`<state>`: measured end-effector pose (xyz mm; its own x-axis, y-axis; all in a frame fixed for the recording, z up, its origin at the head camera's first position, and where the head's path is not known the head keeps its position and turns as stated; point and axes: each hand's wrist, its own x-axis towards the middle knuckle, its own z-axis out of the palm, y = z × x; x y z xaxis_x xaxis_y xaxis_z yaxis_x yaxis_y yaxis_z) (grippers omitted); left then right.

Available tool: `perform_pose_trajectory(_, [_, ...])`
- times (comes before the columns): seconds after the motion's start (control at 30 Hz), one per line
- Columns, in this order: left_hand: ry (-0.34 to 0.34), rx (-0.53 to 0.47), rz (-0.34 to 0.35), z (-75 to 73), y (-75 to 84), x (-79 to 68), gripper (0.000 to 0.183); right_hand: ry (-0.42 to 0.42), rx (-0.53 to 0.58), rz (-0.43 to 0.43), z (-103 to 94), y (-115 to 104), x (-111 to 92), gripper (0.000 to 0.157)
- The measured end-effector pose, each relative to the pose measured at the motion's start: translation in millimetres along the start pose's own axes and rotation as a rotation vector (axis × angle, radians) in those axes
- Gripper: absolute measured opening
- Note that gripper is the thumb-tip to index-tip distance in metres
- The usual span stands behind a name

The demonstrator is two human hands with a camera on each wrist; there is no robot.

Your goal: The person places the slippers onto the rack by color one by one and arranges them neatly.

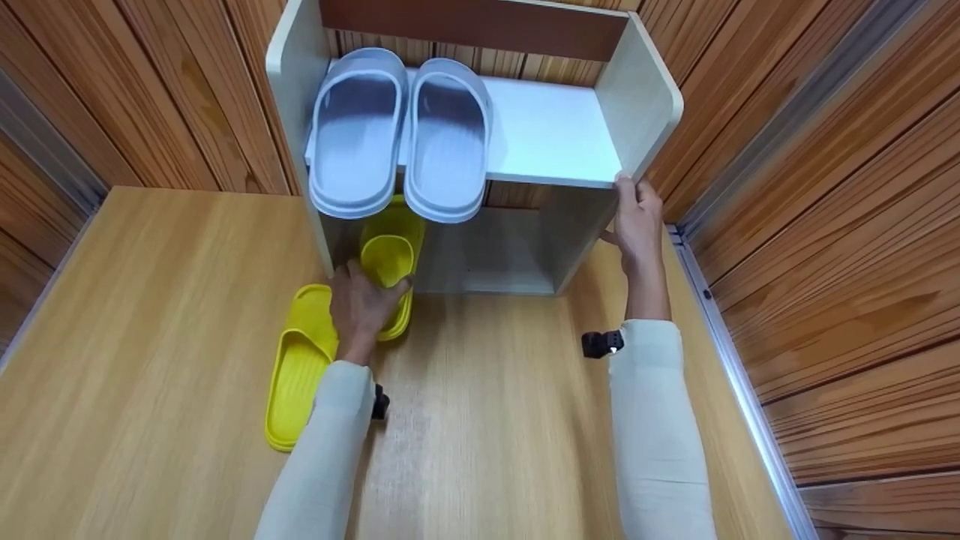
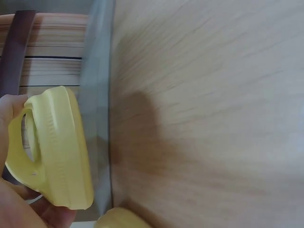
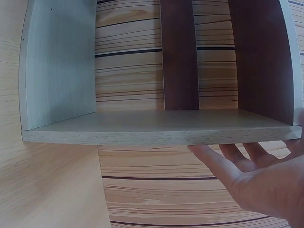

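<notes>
The left grip (image 1: 363,301) is grasping a yellow slipper (image 1: 390,255) — the right grip (image 1: 639,225), unclenched, is pressing against the rack (image 1: 641,109).

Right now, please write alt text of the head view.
A person's left hand holds a yellow slipper at the lower level of a rack; the right hand touches its side. Grey slippers sit above; another yellow slipper lies on the wooden surface.

Upper shelf (image 1: 551,127): brightest, toward one o'clock.
Floor (image 1: 420,450): sheen near seven o'clock.
Metal strip (image 1: 748,403): glare, four o'clock.
Left wrist view: hazy, blurred shadow near centre.
Right wrist view: dim; board edge (image 3: 292,57) bows, two o'clock.
</notes>
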<state>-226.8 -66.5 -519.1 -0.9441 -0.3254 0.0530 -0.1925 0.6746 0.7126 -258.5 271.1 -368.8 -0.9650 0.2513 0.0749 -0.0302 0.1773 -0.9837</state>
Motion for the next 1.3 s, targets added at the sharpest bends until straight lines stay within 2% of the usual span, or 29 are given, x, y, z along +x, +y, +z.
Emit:
perform_pose_trajectory(0.2, [0.025,0.05,0.013,7.1,-3.5,3.9,0.078,-0.012,0.005,0.008,0.1,0,0,0.056])
perform_pose_trajectory(0.37, [0.036,0.041,0.012,9.7,-3.3,11.3,0.077,-0.001,0.027,0.004,-1.4,-3,1,0.056])
perform_pose_trajectory(0.7, [0.059,0.134,-0.038,16.1,-7.6,18.0,0.078,-0.017,0.028,0.006,-1.6,0,0,0.056])
perform_pose_trajectory(0.97, [0.04,0.186,-0.069,22.8,-9.7,18.6,0.077,-0.021,0.025,0.02,-0.3,0,-1,0.055])
perform_pose_trajectory(1.3, [0.082,0.24,-0.016,28.3,-9.0,16.8,0.076,-0.014,0.018,0.004,-1.8,-1,0,0.054])
